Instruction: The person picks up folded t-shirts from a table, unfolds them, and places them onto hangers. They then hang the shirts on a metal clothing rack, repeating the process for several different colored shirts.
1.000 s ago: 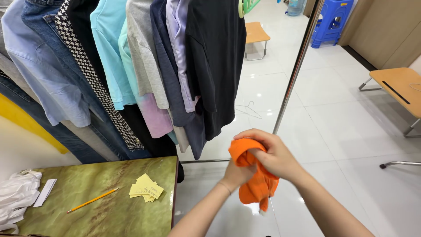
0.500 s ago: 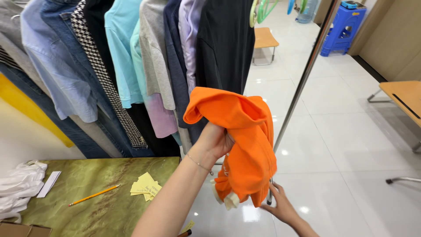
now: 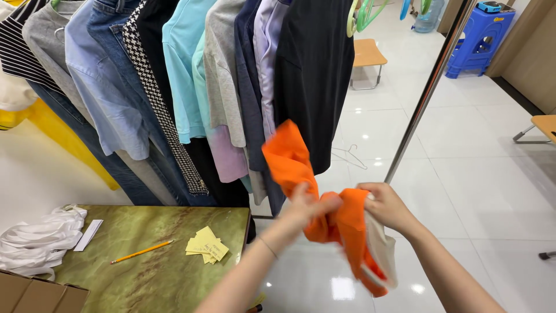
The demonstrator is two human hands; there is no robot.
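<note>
Gripping the orange shirt [image 3: 341,226] with both hands, left [image 3: 310,206] and right [image 3: 385,206] fingers closed on it, beside the rack [image 3: 423,98]; best pull the bunched cloth evenly apart.

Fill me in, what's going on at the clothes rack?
A person grips an orange garment with both hands, left hand and right hand, bunched between them in front of a rack of hanging clothes. On the green table lie a pencil, yellow notes and white cloth.
</note>
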